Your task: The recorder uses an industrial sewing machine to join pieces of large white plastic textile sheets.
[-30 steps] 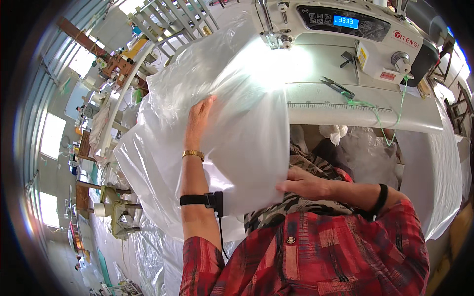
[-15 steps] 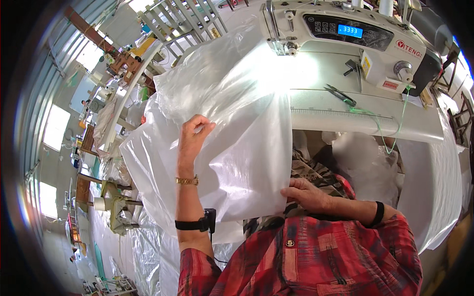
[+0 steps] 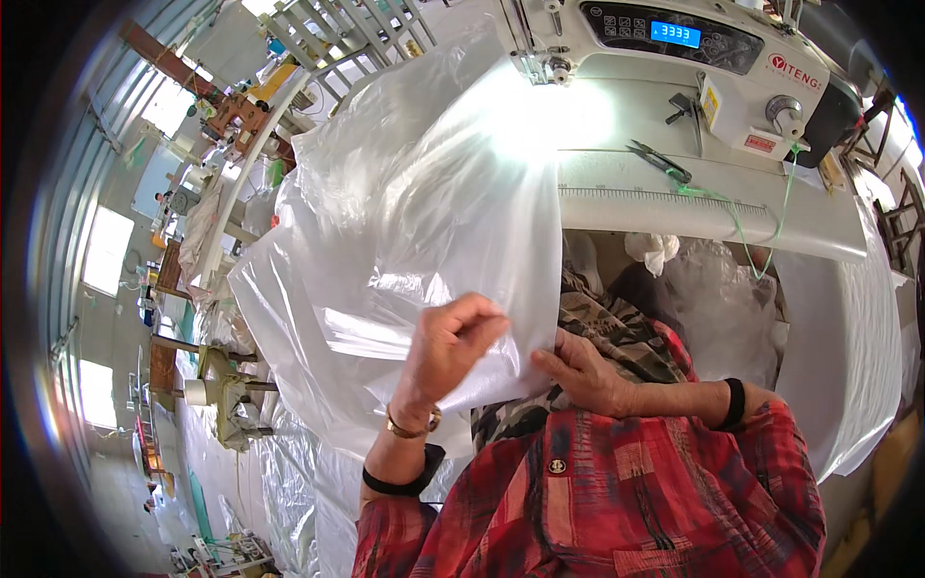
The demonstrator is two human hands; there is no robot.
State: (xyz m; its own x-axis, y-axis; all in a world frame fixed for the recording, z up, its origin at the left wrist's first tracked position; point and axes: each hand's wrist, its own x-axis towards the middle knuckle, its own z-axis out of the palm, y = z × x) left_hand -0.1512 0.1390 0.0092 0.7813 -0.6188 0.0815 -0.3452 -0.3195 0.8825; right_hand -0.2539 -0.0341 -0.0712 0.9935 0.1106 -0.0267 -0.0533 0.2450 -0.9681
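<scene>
A large translucent white plastic sheet point(image 3: 501, 250) hangs over the front of the sewing table, its far part lying under the lit head of a sewing machine point(image 3: 694, 58). My right hand point(image 3: 586, 378) pinches the sheet's right edge close to my lap, thumb on top. Over the near part of the sheet is my left hand point(image 3: 451, 349), fingers curled and thumb pressed in. Whether a fold of plastic is between those fingers is hidden.
Thread snips point(image 3: 661, 162) and a small black tool point(image 3: 680, 108) lie on the sewing table point(image 3: 626, 173) beside a ruler strip. Green thread point(image 3: 742, 231) dangles from the machine. Crumpled clear plastic point(image 3: 723, 299) sits below the table, and a grey metal rack point(image 3: 337, 48) stands behind.
My left hand has come nearer and to the right, toward my right hand. My right hand has stayed at the sheet's edge, shifting slightly. The sheet's folds have changed shape.
</scene>
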